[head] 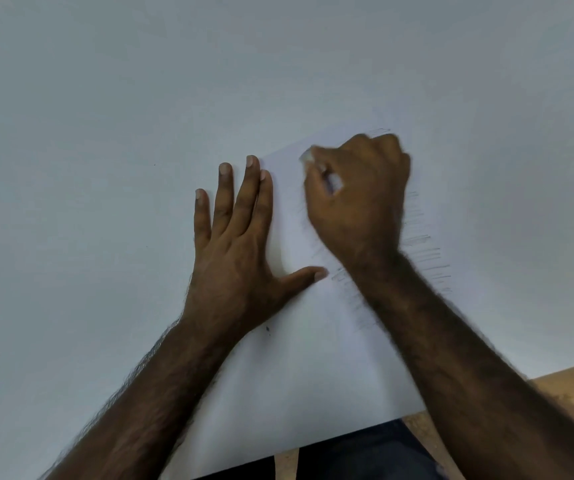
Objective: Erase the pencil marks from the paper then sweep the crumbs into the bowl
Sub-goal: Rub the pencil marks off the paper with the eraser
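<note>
Erasing in progress: we are looking down on a white rectangular sheet of paper [313, 358] lying skewed on a pale grey-white tabletop [105, 98], its near corner overhanging the table's edge. Our left hand [237, 247] is lying flat with fingers straight and spread, the thumb and forefinger pressing on the sheet's left border while the outer fingers are resting on the table. Our right hand [358, 195] is curling into a tight fist around a small white eraser [308, 157], of which only a blurred end is showing past the thumb; it is bearing down on the upper part of the sheet. Grey hatched pencil marks [427, 261] are running in a band down the sheet's right side, partly hidden under the right forearm, so we are judging most of the erasing as not yet done. To do this step well, we are advising short strokes directed away from the pinning hand, moderate pressure so the paper is not creasing, and shifting the flat hand closer whenever the rubbing is moving down the band. Containers: none are showing; the bowl named in the task is not in view, so we are unable to say what it is holding. Crumbs are too small to make out.
</note>
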`<move>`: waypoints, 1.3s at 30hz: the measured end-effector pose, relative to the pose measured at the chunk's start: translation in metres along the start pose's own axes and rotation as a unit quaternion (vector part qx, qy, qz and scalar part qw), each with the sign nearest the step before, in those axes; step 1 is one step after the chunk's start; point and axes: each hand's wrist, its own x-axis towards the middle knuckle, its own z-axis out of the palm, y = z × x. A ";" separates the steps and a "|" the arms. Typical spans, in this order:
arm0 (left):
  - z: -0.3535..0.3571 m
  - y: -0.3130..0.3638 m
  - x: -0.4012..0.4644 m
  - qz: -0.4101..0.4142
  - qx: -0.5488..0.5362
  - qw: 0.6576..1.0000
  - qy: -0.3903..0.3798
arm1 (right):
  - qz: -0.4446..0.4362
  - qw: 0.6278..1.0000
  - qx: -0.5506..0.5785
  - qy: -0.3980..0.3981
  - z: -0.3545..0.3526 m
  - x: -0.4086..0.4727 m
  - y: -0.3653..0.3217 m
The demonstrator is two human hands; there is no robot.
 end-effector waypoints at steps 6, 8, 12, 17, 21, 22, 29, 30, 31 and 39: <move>-0.001 0.001 0.000 0.001 -0.001 1.000 -0.001 | -0.013 0.999 0.025 -0.043 0.001 -0.012 -0.013; -0.001 0.001 0.000 0.002 0.000 1.000 0.000 | -0.046 0.997 0.017 -0.060 0.000 -0.018 -0.016; -0.001 0.000 0.000 -0.001 -0.001 1.000 -0.008 | 0.025 0.999 -0.023 -0.003 -0.004 0.002 0.005; 0.000 0.000 0.000 0.001 0.000 1.000 -0.002 | 0.027 0.999 -0.002 -0.020 -0.001 -0.006 -0.006; 0.001 -0.001 -0.001 0.006 0.000 1.000 0.004 | -0.020 0.999 -0.008 -0.049 -0.004 -0.017 -0.013; 0.001 -0.001 -0.001 0.005 -0.003 1.000 0.004 | -0.002 0.999 -0.020 -0.033 -0.006 -0.011 -0.006; 0.001 -0.001 0.000 0.006 0.004 1.000 0.003 | 0.030 0.999 -0.006 -0.039 -0.006 -0.006 -0.006; 0.001 -0.001 0.000 0.008 0.002 1.000 0.003 | -0.005 0.998 0.005 -0.062 -0.003 -0.013 -0.014; 0.001 -0.001 -0.001 0.010 0.000 1.000 0.004 | -0.031 0.996 0.010 -0.078 -0.002 -0.017 -0.019; 0.001 -0.002 -0.001 0.007 0.005 1.000 0.002 | 0.043 0.999 -0.010 -0.025 -0.004 0.005 0.001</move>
